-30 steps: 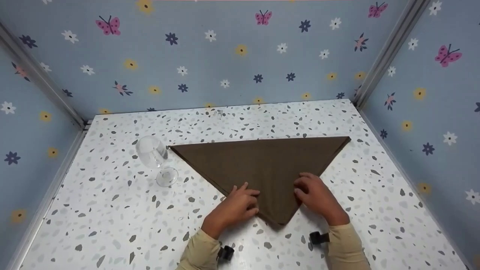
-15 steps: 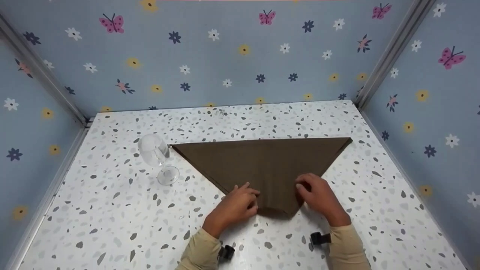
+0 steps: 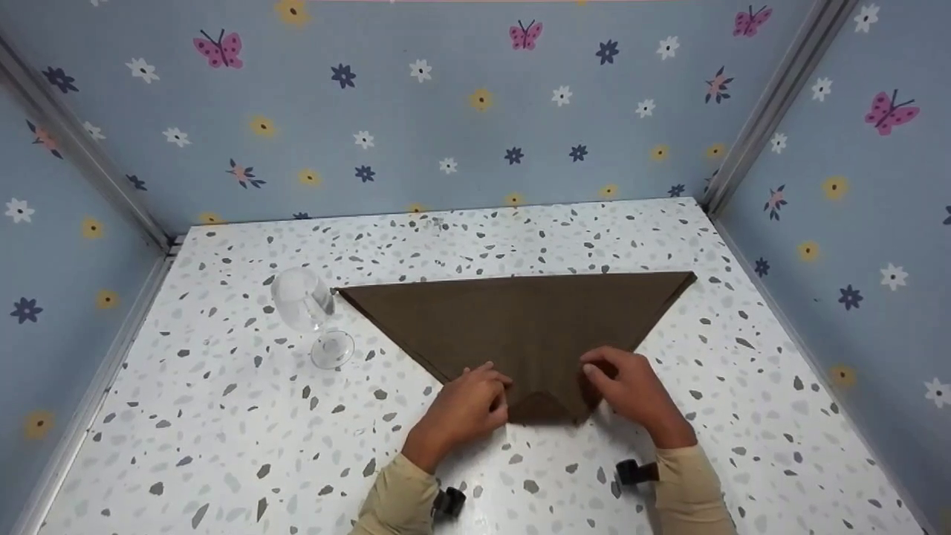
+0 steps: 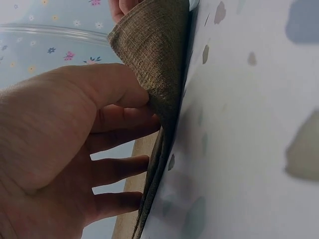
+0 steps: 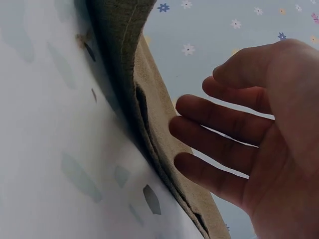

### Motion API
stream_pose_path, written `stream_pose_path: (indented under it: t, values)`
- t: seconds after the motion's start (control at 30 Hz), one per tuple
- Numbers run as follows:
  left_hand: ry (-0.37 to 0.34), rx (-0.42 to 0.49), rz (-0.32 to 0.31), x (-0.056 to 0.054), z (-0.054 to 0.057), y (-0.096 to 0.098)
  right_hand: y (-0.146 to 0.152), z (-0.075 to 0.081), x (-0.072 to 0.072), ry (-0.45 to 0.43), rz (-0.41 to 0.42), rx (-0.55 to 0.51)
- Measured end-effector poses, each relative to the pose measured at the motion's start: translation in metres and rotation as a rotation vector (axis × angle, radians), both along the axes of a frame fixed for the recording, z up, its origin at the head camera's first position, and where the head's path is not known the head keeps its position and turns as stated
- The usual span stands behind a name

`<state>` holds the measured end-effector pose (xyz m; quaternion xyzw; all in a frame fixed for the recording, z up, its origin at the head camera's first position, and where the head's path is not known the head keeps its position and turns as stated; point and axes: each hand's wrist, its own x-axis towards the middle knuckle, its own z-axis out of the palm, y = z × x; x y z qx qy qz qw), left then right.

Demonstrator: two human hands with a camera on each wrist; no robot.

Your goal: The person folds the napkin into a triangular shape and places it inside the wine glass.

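Observation:
A brown cloth napkin, folded into a triangle, lies on the speckled table with its long edge at the back. Its front corner is turned up into a small flap between the hands. My left hand pinches the fold at the left; in the left wrist view, thumb and forefinger meet on the napkin while the other fingers reach along its layers. Over the napkin's right edge hovers my right hand, thumb near forefinger. The right wrist view shows its relaxed fingers beside the napkin with nothing between them.
A clear stemmed glass lies on its side by the napkin's left corner. Patterned blue panels wall the table at the back and both sides. Each wrist carries a black camera mount.
The napkin's front corner, which pointed toward the person, has been folded up and back onto the cloth. Both hands have stayed in nearly the same places.

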<state>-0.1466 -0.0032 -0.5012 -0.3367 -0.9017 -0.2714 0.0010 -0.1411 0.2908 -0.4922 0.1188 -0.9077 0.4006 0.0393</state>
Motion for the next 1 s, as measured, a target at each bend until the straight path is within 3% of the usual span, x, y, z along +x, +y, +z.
stream_pose_path:
  t: [0.33, 0.6, 1.0]
  values:
    - [0.071, 0.049, 0.023, 0.0026, 0.0002, -0.0019, 0.0018, 0.0049, 0.0037, -0.142, 0.173, -0.077]
    - [0.110, 0.032, 0.041, 0.0025, -0.0002, -0.0021, 0.0005, 0.0070, 0.0040, -0.132, 0.211, -0.058]
    - [0.077, 0.049, 0.105, 0.0014, -0.0024, -0.0026, -0.0015, 0.0072, 0.0057, -0.144, 0.229, -0.078]
